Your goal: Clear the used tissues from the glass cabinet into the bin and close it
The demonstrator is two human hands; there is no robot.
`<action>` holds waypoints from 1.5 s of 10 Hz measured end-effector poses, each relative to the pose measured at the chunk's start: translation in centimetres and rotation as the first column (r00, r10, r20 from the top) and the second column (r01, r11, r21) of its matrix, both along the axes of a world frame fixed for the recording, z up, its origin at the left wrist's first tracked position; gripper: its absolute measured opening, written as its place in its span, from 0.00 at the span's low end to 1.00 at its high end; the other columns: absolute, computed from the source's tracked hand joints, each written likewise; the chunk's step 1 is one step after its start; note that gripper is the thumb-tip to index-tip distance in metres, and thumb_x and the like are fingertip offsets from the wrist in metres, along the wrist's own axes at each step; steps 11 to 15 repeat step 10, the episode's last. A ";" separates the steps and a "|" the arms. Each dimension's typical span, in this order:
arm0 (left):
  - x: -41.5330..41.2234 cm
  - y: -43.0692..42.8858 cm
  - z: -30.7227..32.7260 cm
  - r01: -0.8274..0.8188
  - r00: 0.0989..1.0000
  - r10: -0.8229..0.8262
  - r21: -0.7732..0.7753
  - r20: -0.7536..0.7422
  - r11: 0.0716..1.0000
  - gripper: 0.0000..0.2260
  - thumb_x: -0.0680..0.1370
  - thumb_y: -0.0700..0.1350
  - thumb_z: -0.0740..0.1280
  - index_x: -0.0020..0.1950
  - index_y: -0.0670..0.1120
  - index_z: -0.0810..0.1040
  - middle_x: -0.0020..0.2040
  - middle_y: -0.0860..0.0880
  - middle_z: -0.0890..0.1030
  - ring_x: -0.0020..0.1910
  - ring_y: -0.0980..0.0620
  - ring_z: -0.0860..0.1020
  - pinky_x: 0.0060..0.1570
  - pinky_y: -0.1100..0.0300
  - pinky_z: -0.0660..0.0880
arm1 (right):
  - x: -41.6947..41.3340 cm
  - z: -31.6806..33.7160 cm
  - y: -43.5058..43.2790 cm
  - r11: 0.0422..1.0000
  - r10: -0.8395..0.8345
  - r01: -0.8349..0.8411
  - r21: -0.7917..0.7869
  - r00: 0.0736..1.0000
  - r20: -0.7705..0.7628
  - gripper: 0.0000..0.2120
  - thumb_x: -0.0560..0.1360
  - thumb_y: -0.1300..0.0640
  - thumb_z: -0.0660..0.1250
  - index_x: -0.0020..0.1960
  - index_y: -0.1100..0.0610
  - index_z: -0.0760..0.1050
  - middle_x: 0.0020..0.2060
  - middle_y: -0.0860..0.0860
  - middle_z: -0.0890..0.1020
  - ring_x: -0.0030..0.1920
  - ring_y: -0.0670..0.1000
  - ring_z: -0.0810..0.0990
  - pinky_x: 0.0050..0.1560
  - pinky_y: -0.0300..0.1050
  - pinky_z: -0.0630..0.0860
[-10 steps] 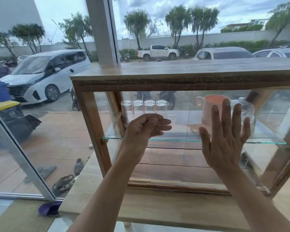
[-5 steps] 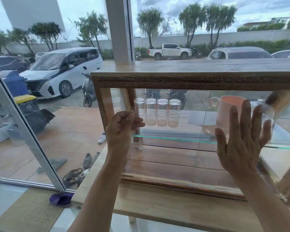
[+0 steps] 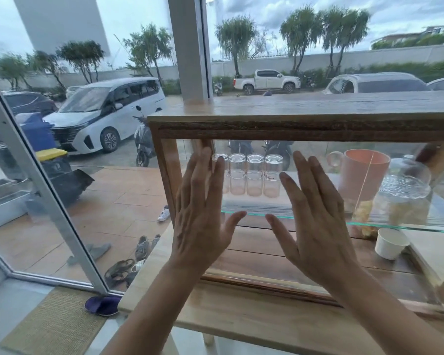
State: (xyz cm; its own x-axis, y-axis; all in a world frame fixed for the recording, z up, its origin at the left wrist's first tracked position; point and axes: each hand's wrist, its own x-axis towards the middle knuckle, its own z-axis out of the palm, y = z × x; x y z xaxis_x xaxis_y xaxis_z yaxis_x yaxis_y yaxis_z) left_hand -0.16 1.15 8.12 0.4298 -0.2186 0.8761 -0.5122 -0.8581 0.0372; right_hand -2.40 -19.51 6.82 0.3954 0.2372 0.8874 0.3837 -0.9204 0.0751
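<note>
Pressing flat against the front glass of the glass cabinet (image 3: 305,129), both hands have their fingers spread and palms forward, holding nothing. The left hand (image 3: 200,216) sits near the cabinet's left wooden post, its fingertips overlapping the leftmost of the tumblers seen through the pane. The right hand (image 3: 315,221) lies just beside it toward the middle, thumbs pointing at each other with a small gap between them. Both forearms rise from the bottom edge of the view.

The cabinet stands on a pale wooden surface (image 3: 241,321). On its wooden floor, at the right, a white paper cup (image 3: 390,243) stands upright. Above that runs a glass shelf (image 3: 395,224), green at its edge. On the shelf stand four clear tumblers (image 3: 254,175) upside down in a row, touching or nearly so. Further right on the shelf are a pink mug (image 3: 362,175), with its handle to the left, and a clear glass jar (image 3: 405,193) just beside it. No tissues can be made out inside the cabinet, and no bin for them can be told with certainty.

To the left, on the floor, lie a woven mat (image 3: 54,326) and a purple slipper (image 3: 103,304). Beyond the window pane are shoes (image 3: 141,247) on a tiled terrace, a white van (image 3: 105,111), a parked scooter (image 3: 144,142), a white pickup (image 3: 267,80), a wall and trees.
</note>
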 end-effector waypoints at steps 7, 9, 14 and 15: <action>3.2 2.0 -1.0 -0.075 0.983 0.118 0.276 -0.144 0.958 0.65 0.61 0.67 0.77 0.82 0.47 0.37 0.83 0.44 0.38 0.82 0.41 0.38 0.80 0.46 0.40 | 2.0 0.9 4.1 0.961 -0.235 0.212 -0.175 0.965 -0.120 0.61 0.60 0.46 0.82 0.82 0.58 0.50 0.82 0.62 0.48 0.83 0.63 0.44 0.81 0.62 0.48; 3.3 3.2 -0.5 -0.072 0.980 0.118 0.268 -0.160 0.961 0.63 0.63 0.65 0.77 0.82 0.45 0.41 0.83 0.42 0.44 0.82 0.42 0.39 0.80 0.45 0.42 | 1.9 1.2 5.3 0.973 -0.200 0.172 -0.156 0.962 -0.183 0.59 0.62 0.45 0.81 0.82 0.58 0.52 0.82 0.63 0.49 0.82 0.63 0.44 0.81 0.61 0.45; 2.0 3.8 -1.4 0.004 0.995 0.011 0.145 -0.103 0.989 0.53 0.70 0.58 0.77 0.82 0.41 0.49 0.83 0.38 0.49 0.83 0.41 0.45 0.81 0.45 0.51 | 0.4 2.2 5.3 0.998 -0.014 0.005 -0.055 0.988 -0.156 0.46 0.71 0.40 0.73 0.80 0.59 0.59 0.81 0.60 0.57 0.82 0.60 0.52 0.80 0.58 0.51; 2.0 3.8 -1.4 0.004 0.995 0.011 0.145 -0.103 0.989 0.53 0.70 0.58 0.77 0.82 0.41 0.49 0.83 0.38 0.49 0.83 0.41 0.45 0.81 0.45 0.51 | 0.4 2.2 5.3 0.998 -0.014 0.005 -0.055 0.988 -0.156 0.46 0.71 0.40 0.73 0.80 0.59 0.59 0.81 0.60 0.57 0.82 0.60 0.52 0.80 0.58 0.51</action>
